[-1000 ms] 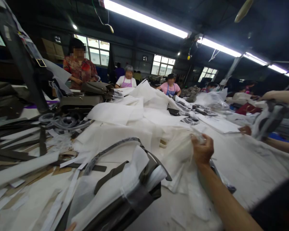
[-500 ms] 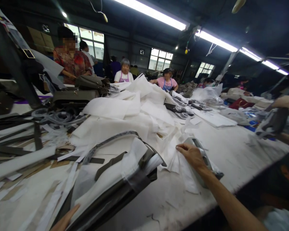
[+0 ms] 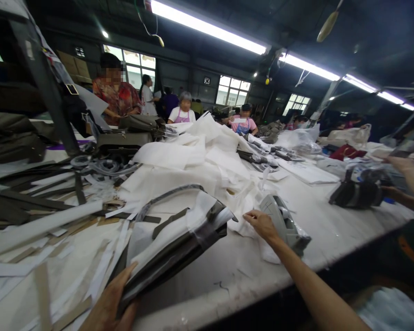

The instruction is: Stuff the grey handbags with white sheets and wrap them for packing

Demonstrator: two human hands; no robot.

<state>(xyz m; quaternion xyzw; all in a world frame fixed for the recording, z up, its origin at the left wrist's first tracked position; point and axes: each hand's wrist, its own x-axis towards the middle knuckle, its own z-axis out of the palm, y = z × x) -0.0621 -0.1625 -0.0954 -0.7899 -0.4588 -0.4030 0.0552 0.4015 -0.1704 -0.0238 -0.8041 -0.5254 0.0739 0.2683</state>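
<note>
In my left hand (image 3: pixel 114 299) is the near end of a dark olive bag bundle (image 3: pixel 174 257), fingers along one side and thumb beneath. White foam sheet lies over it, a clear tape band wraps its far end, and a plastic-wrapped strap (image 3: pixel 172 189) arches above. My right hand (image 3: pixel 262 225) is closed in a pinch just left of a grey tape dispenser (image 3: pixel 285 223). What lies between those fingertips is too small to make out. White sheets lie just behind the pinch and beneath the dispenser.
A heap of white foam sheets (image 3: pixel 193 156) fills the table's middle. Cut strips (image 3: pixel 65 253) litter the left, near a metal post (image 3: pixel 48 82). On the right, another person's hands (image 3: pixel 400 193) hold a dark wrapped bundle (image 3: pixel 357 191). Several people work across the table.
More of my left hand and its bundle shows as the view shifts. My right hand has moved slightly left, away from the dispenser. The neighbour's dark bundle is now lower, at the table.
</note>
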